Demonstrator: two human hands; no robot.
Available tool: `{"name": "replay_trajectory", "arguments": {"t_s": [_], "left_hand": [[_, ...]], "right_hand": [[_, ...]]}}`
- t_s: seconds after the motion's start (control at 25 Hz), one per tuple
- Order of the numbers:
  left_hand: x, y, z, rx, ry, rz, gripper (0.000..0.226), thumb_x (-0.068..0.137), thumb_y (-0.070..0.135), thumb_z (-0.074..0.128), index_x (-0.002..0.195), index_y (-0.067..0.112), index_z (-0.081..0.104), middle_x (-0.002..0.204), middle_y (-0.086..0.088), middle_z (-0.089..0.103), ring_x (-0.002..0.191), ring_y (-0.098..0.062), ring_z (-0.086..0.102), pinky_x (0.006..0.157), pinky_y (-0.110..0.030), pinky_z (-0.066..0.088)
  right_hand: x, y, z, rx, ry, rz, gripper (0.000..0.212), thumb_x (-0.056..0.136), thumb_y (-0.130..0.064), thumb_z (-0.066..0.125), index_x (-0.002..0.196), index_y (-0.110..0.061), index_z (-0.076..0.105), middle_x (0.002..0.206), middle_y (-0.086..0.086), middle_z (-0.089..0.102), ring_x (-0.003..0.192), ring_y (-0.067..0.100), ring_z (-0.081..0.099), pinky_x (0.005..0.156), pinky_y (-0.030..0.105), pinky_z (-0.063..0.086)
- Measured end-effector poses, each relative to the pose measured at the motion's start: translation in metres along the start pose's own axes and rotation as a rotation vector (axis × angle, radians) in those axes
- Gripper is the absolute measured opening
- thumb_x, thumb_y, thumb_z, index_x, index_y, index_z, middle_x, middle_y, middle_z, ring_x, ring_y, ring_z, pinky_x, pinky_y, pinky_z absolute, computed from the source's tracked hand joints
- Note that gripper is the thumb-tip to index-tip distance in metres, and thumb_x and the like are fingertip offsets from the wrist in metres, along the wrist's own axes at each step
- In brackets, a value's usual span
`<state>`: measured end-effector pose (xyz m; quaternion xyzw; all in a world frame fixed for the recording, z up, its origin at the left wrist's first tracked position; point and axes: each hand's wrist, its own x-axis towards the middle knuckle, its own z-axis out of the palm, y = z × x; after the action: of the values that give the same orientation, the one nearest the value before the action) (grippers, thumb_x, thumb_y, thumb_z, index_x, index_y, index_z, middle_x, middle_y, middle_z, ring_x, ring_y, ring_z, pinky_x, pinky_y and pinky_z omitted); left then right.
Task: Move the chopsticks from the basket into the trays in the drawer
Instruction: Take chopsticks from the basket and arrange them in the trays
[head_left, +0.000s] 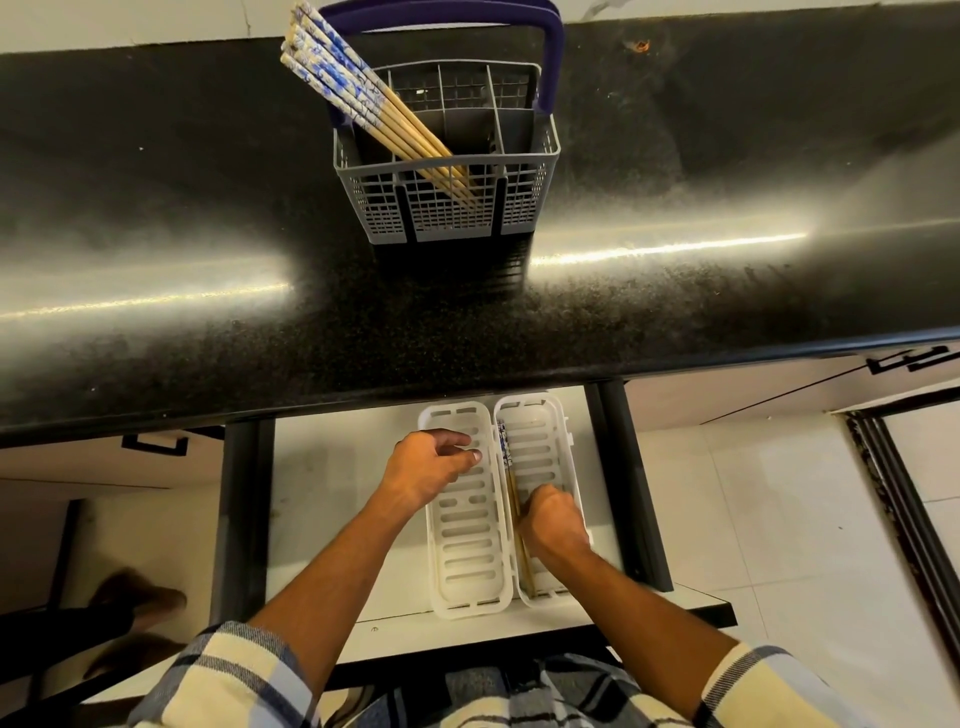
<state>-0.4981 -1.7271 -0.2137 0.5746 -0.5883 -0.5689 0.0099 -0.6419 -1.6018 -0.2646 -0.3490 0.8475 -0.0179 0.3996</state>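
Chopsticks (363, 104) — wooden, with blue-and-white patterned tops — are leaning out of the grey lattice basket (447, 208) on the glossy black table (208, 234), waiting their turn. Below, the drawer (322, 467) is lying open with two white slotted plastic trays (465, 545) side by side. The right hand (553, 522) is curling round a pair (506, 457) lying along the right tray's inner wall — probably settling it lengthwise — while the left hand (431, 467) is hovering loosely over the left tray, holding nothing.
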Motion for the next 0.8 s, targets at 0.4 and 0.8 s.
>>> {"name": "replay_trajectory", "arguments": {"t_s": [0.4, 0.8], "left_hand": [[-0.001, -0.002, -0.001, -0.014, 0.012, -0.005, 0.04, 0.084, 0.03, 0.077, 0.121, 0.016, 0.069, 0.109, -0.006, 0.074, 0.094, -0.018, 0.072, 0.092, -0.04, 0.058], [-0.035, 0.043, -0.043, -0.088, -0.035, 0.222, 0.017, 0.087, 0.033, 0.073, 0.1, 0.023, 0.076, 0.084, 0.003, 0.078, 0.079, -0.008, 0.074, 0.079, -0.031, 0.062]], "right_hand": [[0.001, 0.002, 0.003, -0.006, -0.015, -0.008, 0.007, 0.09, -0.014, 0.066, 0.09, -0.014, 0.073, 0.085, 0.002, 0.071, 0.076, 0.016, 0.067, 0.078, 0.028, 0.06], [-0.046, -0.051, -0.095, 0.209, 0.138, -0.309, 0.008, 0.093, -0.032, 0.063, 0.089, -0.039, 0.063, 0.081, -0.014, 0.069, 0.069, -0.001, 0.065, 0.069, 0.019, 0.059]]}}
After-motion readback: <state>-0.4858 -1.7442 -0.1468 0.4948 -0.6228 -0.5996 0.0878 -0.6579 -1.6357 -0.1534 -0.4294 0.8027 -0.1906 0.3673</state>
